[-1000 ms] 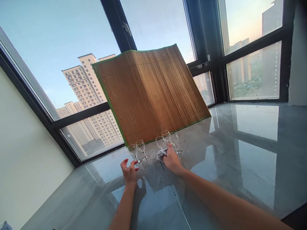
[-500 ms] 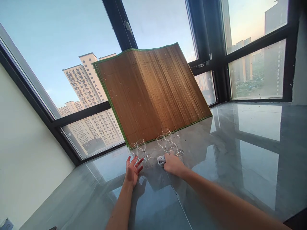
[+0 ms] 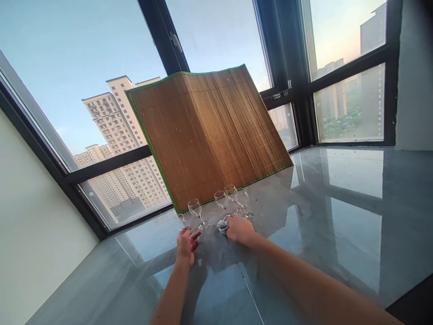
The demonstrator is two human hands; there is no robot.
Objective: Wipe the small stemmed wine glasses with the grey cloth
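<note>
My left hand [image 3: 185,247] is closed around the lower part of a clear wine glass [image 3: 177,220]. The rim shows above the fingers, while the stem is mostly hidden by them. Just to the right of that hand, a second wine glass [image 3: 195,208] stands upright on the glossy grey surface. My right hand [image 3: 239,229] grips a bunched grey cloth [image 3: 223,225] low over the surface. Right behind it stand three more wine glasses, a left one [image 3: 221,199], a back one [image 3: 230,192] and a right one [image 3: 242,198].
A brown bamboo mat [image 3: 216,135] with green edging leans against the window frame [image 3: 111,165] behind the glasses. The grey countertop [image 3: 304,262] is shiny and reflects the windows. A white wall [image 3: 30,216] bounds the left side.
My left hand's fingers have gone from spread to closed on the leftmost wine glass, which has shifted left and nearer. My right hand keeps the cloth; the view has turned slightly.
</note>
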